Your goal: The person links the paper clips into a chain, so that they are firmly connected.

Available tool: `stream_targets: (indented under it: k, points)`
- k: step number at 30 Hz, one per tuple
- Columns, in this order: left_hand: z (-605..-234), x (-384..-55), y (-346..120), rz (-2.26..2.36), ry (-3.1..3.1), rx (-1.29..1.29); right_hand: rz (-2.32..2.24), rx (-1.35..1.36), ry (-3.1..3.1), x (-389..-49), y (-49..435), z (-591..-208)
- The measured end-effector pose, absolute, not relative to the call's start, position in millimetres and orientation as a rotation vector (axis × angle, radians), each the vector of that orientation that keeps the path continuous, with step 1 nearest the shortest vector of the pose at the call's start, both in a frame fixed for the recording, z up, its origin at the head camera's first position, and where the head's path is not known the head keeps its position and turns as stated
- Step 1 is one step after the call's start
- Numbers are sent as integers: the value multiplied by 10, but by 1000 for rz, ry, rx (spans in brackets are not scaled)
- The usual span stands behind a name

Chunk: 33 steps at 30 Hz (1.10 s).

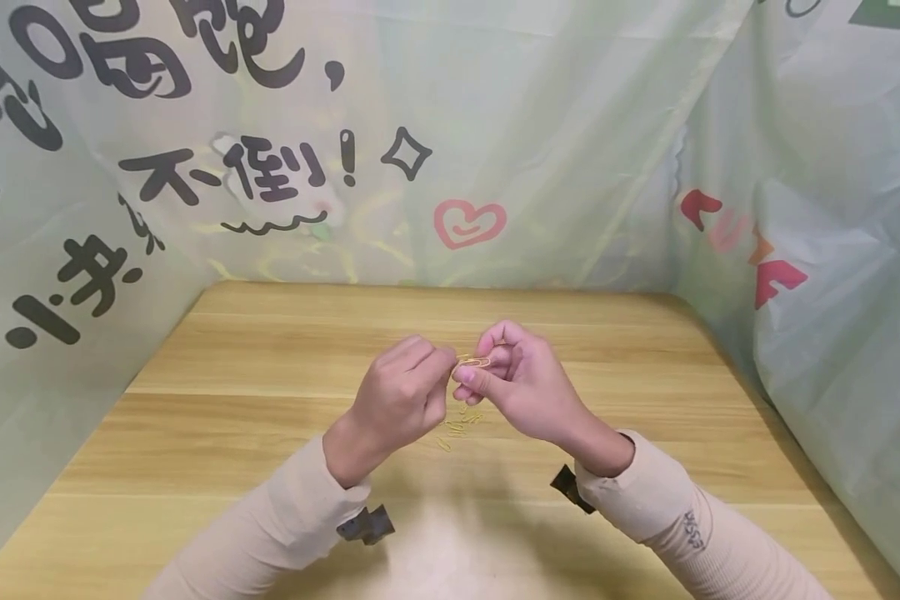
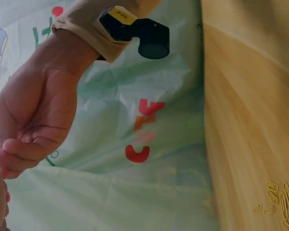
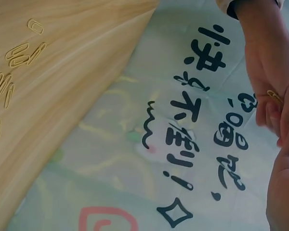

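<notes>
Both hands meet above the table in the head view. My right hand (image 1: 540, 385) pinches a yellow paper clip (image 1: 482, 362) between thumb and fingers, its looped end showing. Against it, the curled fingers of my left hand (image 1: 399, 385) grip another paper clip (image 3: 274, 96), which pokes out by the fingers in the right wrist view. The fingertips of the two hands come together at the clips, and the left hand's knuckles hide part of them in the head view. From the left wrist view, the right hand (image 2: 41, 110) shows from its palm side with fingers bent.
Several loose yellow paper clips (image 3: 18, 54) lie scattered on the wooden table (image 1: 270, 417) beneath the hands. Printed cloth (image 1: 555, 167) hangs behind the table and along both sides. A small black camera (image 1: 366, 525) sits at the left cuff, another (image 1: 572, 489) at the right.
</notes>
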State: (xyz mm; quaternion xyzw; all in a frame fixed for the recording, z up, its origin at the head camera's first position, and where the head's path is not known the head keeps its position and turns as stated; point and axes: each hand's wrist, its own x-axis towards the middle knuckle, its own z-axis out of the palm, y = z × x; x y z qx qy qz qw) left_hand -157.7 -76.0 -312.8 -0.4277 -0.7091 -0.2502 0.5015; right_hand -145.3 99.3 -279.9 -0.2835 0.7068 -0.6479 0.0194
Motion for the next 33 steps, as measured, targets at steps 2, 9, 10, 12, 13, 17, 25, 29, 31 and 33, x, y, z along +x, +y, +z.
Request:
stream_targets:
  k: [2,9,10,12,13,17,25,29,31,33]
  points:
    - [-3134,-1582,-772,-611,-1715,-1036,-1992,-888,2258,-1480,1016,-2811]
    - [-3149,-1587,-790,-643,-1713,-1047,-2029,-973,2395,-1589,1125,-2851]
    - [-3150,-1587,-790,-648,-1713,-1049,-2032,-1006,2379,-1598,1137,-2854]
    - [-3150,-1587,-786,-662,-1713,-1057,-2030,-1072,2349,-1608,1156,-2850]
    - [-3149,-1587,-785,-666,-1713,-1062,-2028,-1095,2340,-1605,1164,-2841]
    - [-3137,-1587,-776,-661,-1708,-1087,-2026,-1155,2312,-1599,1175,-2811]
    - [-3109,-1585,-768,-592,-1677,-1126,-1970,-1166,2337,-1573,1152,-2764]
    - [-3098,-1589,-767,-563,-1658,-1144,-1936,-1133,2352,-1558,1145,-2745]
    - [-3098,-1592,-767,-549,-1647,-1151,-1921,-1082,2343,-1543,1143,-2726]
    - [-3101,-1596,-767,-533,-1636,-1153,-1913,-996,2306,-1535,1139,-2707]
